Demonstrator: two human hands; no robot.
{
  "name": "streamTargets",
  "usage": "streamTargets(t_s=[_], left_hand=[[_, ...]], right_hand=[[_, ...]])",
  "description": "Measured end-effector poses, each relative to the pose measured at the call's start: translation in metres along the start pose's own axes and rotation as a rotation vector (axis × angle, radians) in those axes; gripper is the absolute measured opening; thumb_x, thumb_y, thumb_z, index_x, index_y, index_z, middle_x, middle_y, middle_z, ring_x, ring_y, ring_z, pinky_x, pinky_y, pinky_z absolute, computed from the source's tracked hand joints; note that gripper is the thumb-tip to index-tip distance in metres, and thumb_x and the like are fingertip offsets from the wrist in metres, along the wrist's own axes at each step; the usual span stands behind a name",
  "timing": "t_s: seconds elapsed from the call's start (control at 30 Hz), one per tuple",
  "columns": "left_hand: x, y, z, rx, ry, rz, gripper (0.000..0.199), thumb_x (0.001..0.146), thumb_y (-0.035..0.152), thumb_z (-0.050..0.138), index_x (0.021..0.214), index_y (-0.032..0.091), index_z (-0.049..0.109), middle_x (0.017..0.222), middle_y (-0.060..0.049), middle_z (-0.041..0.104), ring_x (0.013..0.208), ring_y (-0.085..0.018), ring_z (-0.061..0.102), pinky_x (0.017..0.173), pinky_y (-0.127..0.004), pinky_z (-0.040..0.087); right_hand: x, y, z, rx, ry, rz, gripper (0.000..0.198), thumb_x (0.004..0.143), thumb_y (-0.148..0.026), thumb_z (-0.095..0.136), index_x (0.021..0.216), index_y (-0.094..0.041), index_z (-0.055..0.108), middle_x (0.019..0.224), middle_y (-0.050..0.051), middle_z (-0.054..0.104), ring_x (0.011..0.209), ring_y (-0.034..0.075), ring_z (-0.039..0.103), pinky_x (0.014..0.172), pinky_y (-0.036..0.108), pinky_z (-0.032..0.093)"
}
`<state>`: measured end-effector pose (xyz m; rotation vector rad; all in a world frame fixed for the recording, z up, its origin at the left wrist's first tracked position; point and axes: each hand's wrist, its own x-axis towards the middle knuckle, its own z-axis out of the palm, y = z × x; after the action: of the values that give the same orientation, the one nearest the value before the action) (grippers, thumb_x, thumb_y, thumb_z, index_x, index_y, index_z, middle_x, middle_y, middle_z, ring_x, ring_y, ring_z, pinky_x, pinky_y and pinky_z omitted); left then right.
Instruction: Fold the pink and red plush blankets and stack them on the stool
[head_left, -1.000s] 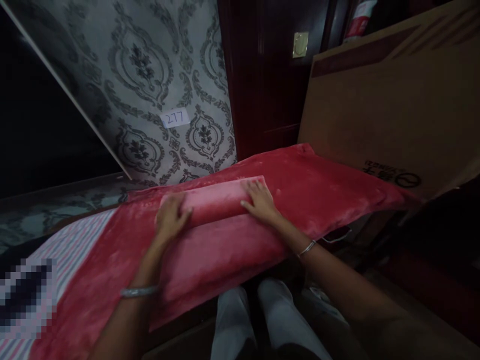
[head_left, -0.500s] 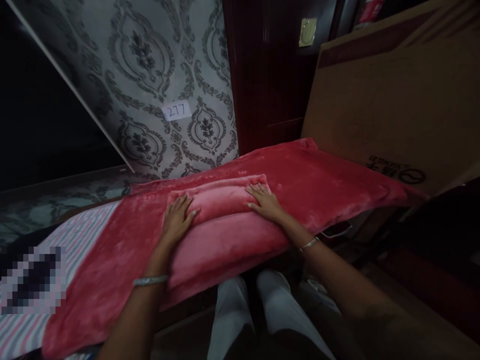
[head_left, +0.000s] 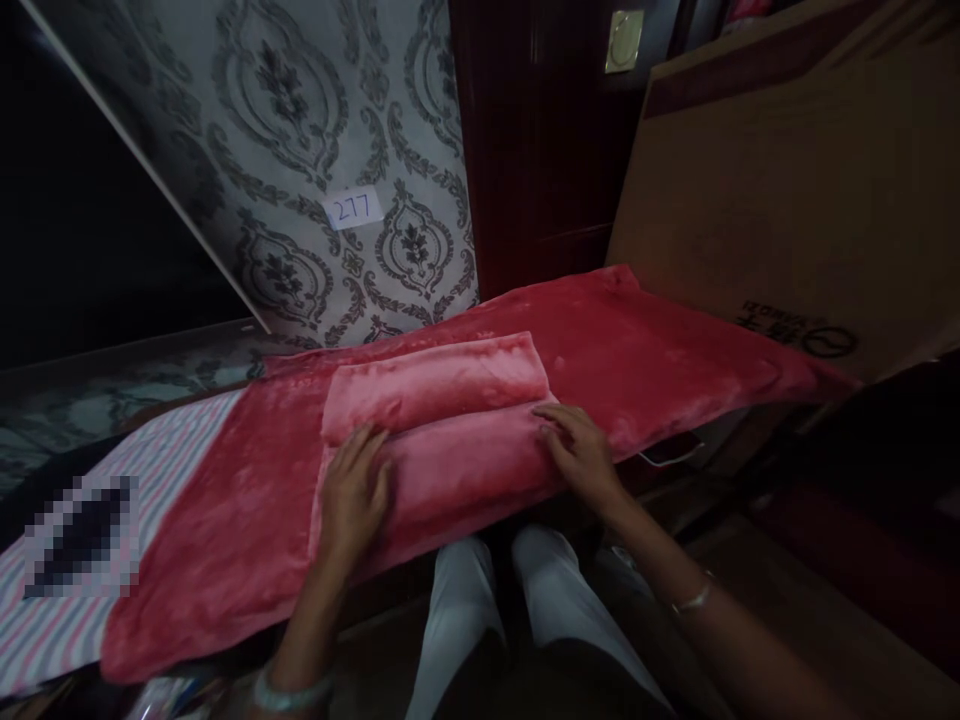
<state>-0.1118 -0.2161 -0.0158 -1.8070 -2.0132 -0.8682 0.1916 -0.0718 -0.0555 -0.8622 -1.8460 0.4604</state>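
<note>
A pink plush cloth (head_left: pixel 457 455), folded over itself with its far part (head_left: pixel 435 385) as a rolled-looking band, lies on a larger red plush blanket (head_left: pixel 637 350). Its exact kind I cannot tell. At its near left side rests my left hand (head_left: pixel 356 495), fingers slightly bent and apart, touching the cloth by the crease. My right hand (head_left: pixel 585 455) is over the right end of the same crease, index finger stretched out and thumb apart from it. Neither hand grips anything visibly.
Striped fabric (head_left: pixel 172 470) shows at the left beyond the blanket. A large cardboard box (head_left: pixel 795 200) leans at the right. Behind are a patterned wall (head_left: pixel 300 130) with a paper label (head_left: pixel 355 207) and a dark red panel (head_left: pixel 540 150). My legs (head_left: pixel 461 610) are below the front edge.
Both hands have drawn back toward me from the far band of the pink cloth to near its crease. The right hand has also shifted right. The camera view has tilted slightly.
</note>
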Motion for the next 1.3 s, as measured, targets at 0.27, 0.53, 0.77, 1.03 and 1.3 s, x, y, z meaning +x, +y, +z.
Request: streamTargets(t_s=[0.27, 0.53, 0.77, 1.03, 1.3], left_hand=[[0.105, 0.016, 0.03, 0.277, -0.285, 0.046, 0.06, 0.094, 0.046, 0.048, 0.15, 0.025, 0.044, 0.164, -0.011, 0.028, 0.152, -0.037, 0.019, 0.119, -0.07, 0.009], [0.097, -0.01, 0.056, 0.209, -0.255, -0.059, 0.059, 0.1, 0.05, 0.034, 0.149, 0.019, 0.045, 0.159, -0.015, 0.037, 0.148, -0.037, 0.03, 0.118, -0.066, 0.019], [0.097, -0.008, 0.034, 0.14, -0.321, 0.002, 0.062, 0.102, 0.047, 0.032, 0.149, 0.009, 0.041, 0.159, -0.021, 0.035, 0.148, -0.037, 0.028, 0.117, -0.063, 0.02], [-0.034, -0.046, -0.008, -0.004, -0.141, -0.097, 0.051, 0.093, 0.047, 0.042, 0.123, 0.013, 0.067, 0.142, -0.018, 0.058, 0.135, -0.032, 0.051, 0.115, -0.049, 0.039], [-0.088, -0.036, -0.026, -0.134, 0.1, -0.738, 0.073, 0.074, 0.072, 0.055, 0.119, 0.016, 0.07, 0.103, -0.013, 0.075, 0.095, -0.032, 0.07, 0.079, -0.042, 0.057]], right_hand=[[0.085, -0.023, 0.054, -0.339, -0.316, -0.214, 0.057, 0.089, -0.037, 0.06, 0.144, -0.022, 0.054, 0.157, 0.012, 0.043, 0.144, 0.035, 0.035, 0.117, 0.059, 0.024], [0.079, 0.018, 0.068, -0.506, -0.357, -0.113, 0.063, 0.097, -0.048, 0.048, 0.154, -0.022, 0.04, 0.163, 0.011, 0.033, 0.15, 0.039, 0.023, 0.117, 0.062, 0.018], [0.076, 0.024, 0.048, -0.387, -0.458, -0.082, 0.066, 0.093, -0.041, 0.057, 0.154, -0.021, 0.041, 0.163, 0.009, 0.032, 0.152, 0.036, 0.021, 0.118, 0.061, 0.022], [-0.058, 0.069, -0.038, -0.038, -0.031, 0.094, 0.042, 0.095, -0.044, 0.052, 0.128, -0.022, 0.067, 0.131, 0.012, 0.068, 0.126, 0.029, 0.059, 0.109, 0.05, 0.044], [-0.071, 0.043, -0.042, 0.405, 0.076, 0.535, 0.045, 0.082, -0.054, 0.065, 0.114, -0.022, 0.069, 0.1, 0.008, 0.076, 0.084, 0.025, 0.072, 0.077, 0.039, 0.058]])
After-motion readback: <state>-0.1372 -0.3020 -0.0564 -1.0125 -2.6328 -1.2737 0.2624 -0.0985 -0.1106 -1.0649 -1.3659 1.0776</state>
